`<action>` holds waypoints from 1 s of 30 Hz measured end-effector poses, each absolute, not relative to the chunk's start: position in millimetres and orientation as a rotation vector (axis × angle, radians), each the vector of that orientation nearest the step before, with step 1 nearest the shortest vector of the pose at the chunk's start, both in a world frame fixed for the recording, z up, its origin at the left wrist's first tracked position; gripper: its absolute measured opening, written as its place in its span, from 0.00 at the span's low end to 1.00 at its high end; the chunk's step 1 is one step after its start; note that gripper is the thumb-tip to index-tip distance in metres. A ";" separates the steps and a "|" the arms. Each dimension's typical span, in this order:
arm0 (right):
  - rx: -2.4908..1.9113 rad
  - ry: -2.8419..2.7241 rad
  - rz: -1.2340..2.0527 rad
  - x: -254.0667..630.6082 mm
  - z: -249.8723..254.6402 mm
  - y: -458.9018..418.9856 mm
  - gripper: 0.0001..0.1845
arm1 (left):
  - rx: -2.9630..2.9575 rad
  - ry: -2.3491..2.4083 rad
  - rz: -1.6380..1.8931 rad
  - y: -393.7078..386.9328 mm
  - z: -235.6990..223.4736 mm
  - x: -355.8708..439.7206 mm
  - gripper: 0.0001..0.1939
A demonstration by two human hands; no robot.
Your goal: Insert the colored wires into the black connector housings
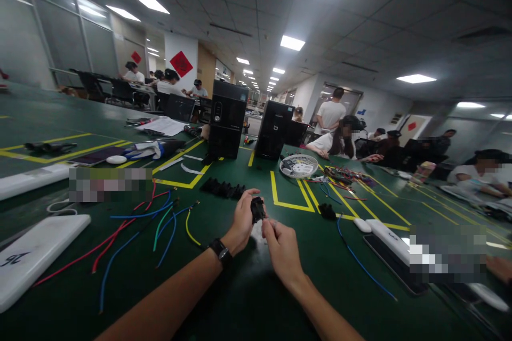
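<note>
My left hand (242, 222), with a dark watch on the wrist, is closed around a small black plastic block (258, 209) with notched edges. Against the block's lower right side, my right hand (280, 245) is pinched, thumb and forefinger together; what lies between those fingertips is too small to make out. Just beyond the hands lies a row of similar black parts (224, 188), and another black piece (327, 211) sits to the right. A yellow wire (189, 229) with a bare end curves on the green table (256, 298) beside my left forearm.
Blue wires (120, 256) and red wires (104, 242) spread leftward, near a white power bank (44, 256). Two black computer towers (228, 120) stand ahead. A white basket (298, 165) and a wire bundle (348, 175) lie at right. A co-worker (336, 141) sits across.
</note>
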State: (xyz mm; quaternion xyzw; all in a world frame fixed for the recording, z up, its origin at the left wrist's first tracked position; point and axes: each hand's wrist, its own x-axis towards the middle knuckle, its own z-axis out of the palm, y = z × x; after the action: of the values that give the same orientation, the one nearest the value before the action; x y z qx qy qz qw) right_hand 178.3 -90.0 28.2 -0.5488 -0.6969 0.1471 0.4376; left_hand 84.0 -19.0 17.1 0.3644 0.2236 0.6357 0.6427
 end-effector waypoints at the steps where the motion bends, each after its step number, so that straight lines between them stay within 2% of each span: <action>1: -1.374 -1.752 0.373 177.7 26.9 -89.3 0.22 | 0.810 0.499 1.443 -18.6 17.2 83.9 0.13; 12: -1.371 -1.768 0.275 177.4 21.5 -90.5 0.21 | 0.660 0.467 1.348 -22.5 19.7 87.2 0.11; 19: -1.376 -1.869 0.355 172.4 17.1 -89.0 0.20 | 0.545 0.453 1.357 -16.0 27.7 75.3 0.10; 25: -1.264 -1.773 0.328 175.9 23.4 -94.0 0.19 | 0.851 0.655 1.368 -11.6 13.9 62.0 0.13; 30: -1.239 -1.746 0.323 183.0 21.9 -86.8 0.19 | 1.314 0.877 1.317 -8.9 -2.9 71.6 0.20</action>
State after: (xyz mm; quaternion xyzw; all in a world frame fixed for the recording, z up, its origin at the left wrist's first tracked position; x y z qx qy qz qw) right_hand 183.0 -86.8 21.9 -0.5053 -0.7121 0.1319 0.4692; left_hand 71.6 -8.9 -2.9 0.5473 0.3653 0.5485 0.5160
